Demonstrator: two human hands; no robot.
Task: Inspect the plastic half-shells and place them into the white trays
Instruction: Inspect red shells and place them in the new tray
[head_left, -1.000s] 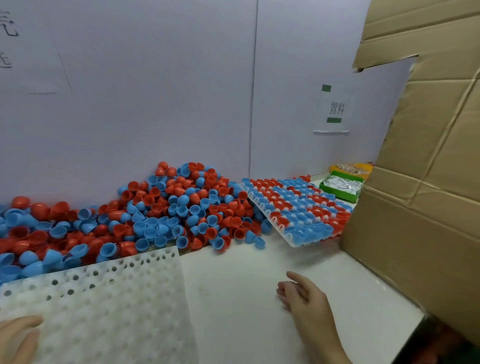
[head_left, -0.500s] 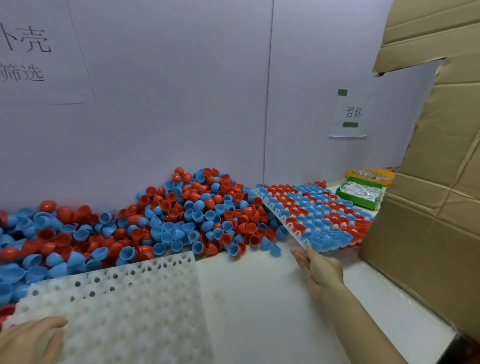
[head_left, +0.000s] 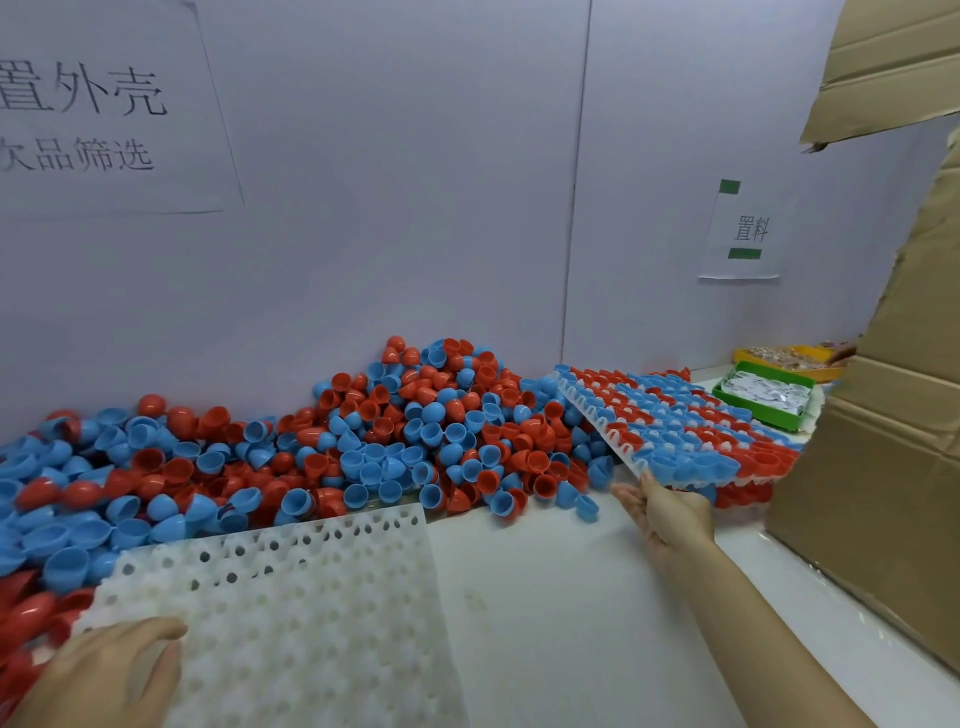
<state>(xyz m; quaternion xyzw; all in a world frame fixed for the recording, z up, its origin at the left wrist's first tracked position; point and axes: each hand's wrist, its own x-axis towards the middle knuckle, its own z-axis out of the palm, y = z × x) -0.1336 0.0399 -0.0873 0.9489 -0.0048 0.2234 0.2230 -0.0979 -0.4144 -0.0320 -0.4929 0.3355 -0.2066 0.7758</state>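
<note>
A big heap of red and blue plastic half-shells (head_left: 395, 431) lies along the back wall. An empty white tray (head_left: 311, 597) with rows of holes lies in front of it at the lower left. My left hand (head_left: 104, 675) rests flat on that tray's near left part, fingers straight. A second white tray (head_left: 618, 447), filled with red and blue shells, sits tilted at the right. My right hand (head_left: 670, 514) reaches to its near corner and grips the edge there, thumb on top.
A large cardboard box (head_left: 883, 441) stands at the right, close to the filled tray. Behind it are a green bin (head_left: 763, 397) with white pieces and a yellow bin (head_left: 789, 358). The white tabletop (head_left: 545, 597) lies between the two trays.
My right hand moved from the bare tabletop up and right to the filled tray's near corner and took hold of it. My left hand slid further onto the empty tray.
</note>
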